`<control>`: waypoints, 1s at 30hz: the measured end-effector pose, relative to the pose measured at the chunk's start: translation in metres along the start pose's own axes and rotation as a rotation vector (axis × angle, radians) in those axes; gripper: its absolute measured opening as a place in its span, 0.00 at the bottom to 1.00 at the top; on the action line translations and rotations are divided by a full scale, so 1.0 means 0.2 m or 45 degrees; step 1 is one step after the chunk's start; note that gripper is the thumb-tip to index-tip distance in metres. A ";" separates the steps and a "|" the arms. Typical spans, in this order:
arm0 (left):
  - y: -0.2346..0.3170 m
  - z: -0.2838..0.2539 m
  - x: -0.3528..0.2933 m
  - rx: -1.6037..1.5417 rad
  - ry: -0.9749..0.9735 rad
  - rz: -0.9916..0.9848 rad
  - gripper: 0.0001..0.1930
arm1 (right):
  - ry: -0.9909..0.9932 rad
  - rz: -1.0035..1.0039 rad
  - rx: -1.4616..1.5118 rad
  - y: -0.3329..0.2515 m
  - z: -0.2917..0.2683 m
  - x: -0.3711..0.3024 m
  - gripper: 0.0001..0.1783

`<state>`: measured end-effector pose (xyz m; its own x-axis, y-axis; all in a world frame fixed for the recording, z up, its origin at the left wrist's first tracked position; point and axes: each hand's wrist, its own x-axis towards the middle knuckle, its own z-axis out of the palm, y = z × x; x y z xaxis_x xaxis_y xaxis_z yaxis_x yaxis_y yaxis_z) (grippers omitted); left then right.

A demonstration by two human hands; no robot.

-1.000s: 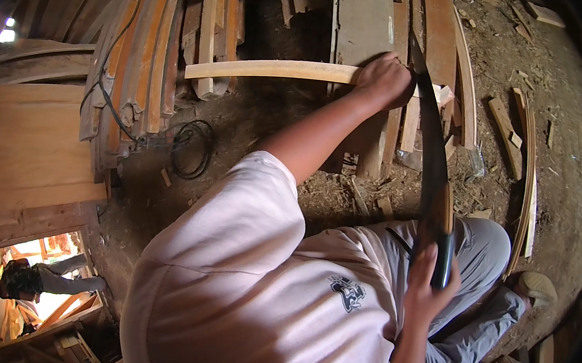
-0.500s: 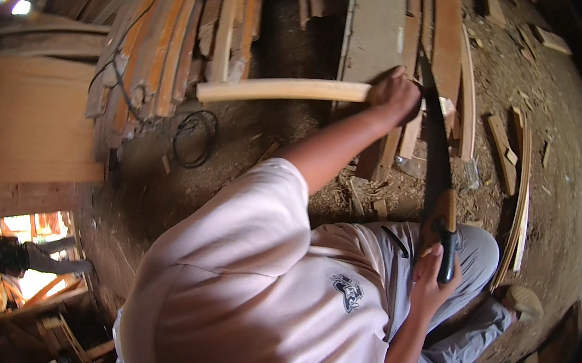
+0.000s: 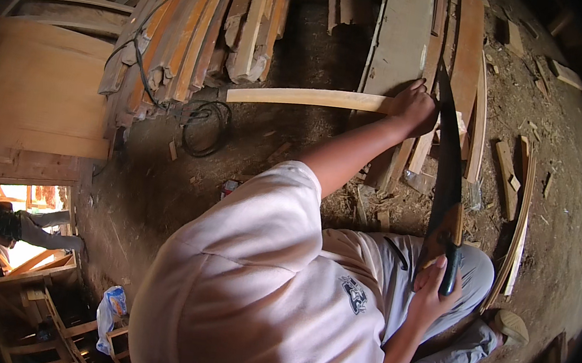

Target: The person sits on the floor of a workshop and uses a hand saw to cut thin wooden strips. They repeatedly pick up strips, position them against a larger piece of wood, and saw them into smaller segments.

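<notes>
My left hand (image 3: 414, 109) is closed around the right end of a pale wooden strip (image 3: 307, 97), which lies crosswise and reaches out to the left. In my right hand (image 3: 435, 290), near my knee, is the black-and-wood handle of a handsaw (image 3: 447, 176). Its dark blade points away from me and passes just right of my left fist, across the strip's line. Whether the teeth touch the wood is hard to tell. Under the strip's right end lie long boards, among them a wide grey board (image 3: 399, 40) and a brown plank (image 3: 468, 51).
A stack of long planks (image 3: 179, 35) stands at far left, with a coiled black cable (image 3: 206, 128) by its end. Thin strips (image 3: 519, 220) and a short wood offcut (image 3: 507, 179) lie on the shaving-strewn floor at right. Another person (image 3: 23, 228) is in the lower-left opening.
The view has shifted, so the scene sits a little further right. Both hands keep their holds on the strip and the handsaw. The blade stays beside my left fist.
</notes>
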<state>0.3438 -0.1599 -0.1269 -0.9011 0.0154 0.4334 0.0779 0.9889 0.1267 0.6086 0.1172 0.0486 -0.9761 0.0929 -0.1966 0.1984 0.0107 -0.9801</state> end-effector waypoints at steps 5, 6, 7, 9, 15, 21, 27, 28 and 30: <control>0.05 -0.22 0.09 -0.047 -0.353 0.305 0.08 | 0.059 0.041 0.041 0.02 -0.01 -0.03 0.13; 0.02 -0.28 0.10 -0.058 -0.416 0.353 0.08 | 0.087 0.055 0.055 0.04 -0.02 -0.03 0.12; 0.02 -0.32 0.10 -0.089 -0.475 0.410 0.07 | 0.084 0.074 0.074 0.06 -0.04 -0.03 0.11; -0.03 -0.33 0.07 -0.085 -0.384 0.423 0.07 | 0.159 0.071 0.063 0.10 -0.03 -0.04 0.11; -0.05 -0.25 0.06 -0.081 -0.316 0.405 0.09 | 0.126 0.042 -0.100 0.11 -0.01 -0.05 0.15; 0.01 -0.27 0.08 0.152 -0.313 0.486 0.09 | 0.072 0.009 -0.193 0.08 -0.03 -0.05 0.15; 0.04 -0.42 -0.01 -0.411 -0.211 -0.359 0.07 | 0.120 0.074 -0.362 0.12 -0.14 -0.11 0.19; -0.01 -0.45 0.01 0.002 -0.466 0.072 0.07 | 0.118 0.164 -0.318 0.12 -0.19 -0.16 0.23; -0.03 -0.38 -0.05 -0.188 -0.427 -0.128 0.09 | 0.000 0.214 -0.252 0.14 -0.12 -0.03 0.23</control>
<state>0.3843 -0.1777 -0.0633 -0.9950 -0.0085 0.0992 0.0209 0.9562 0.2919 0.6212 0.1412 0.0229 -0.9278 0.1101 -0.3565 0.3717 0.1900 -0.9087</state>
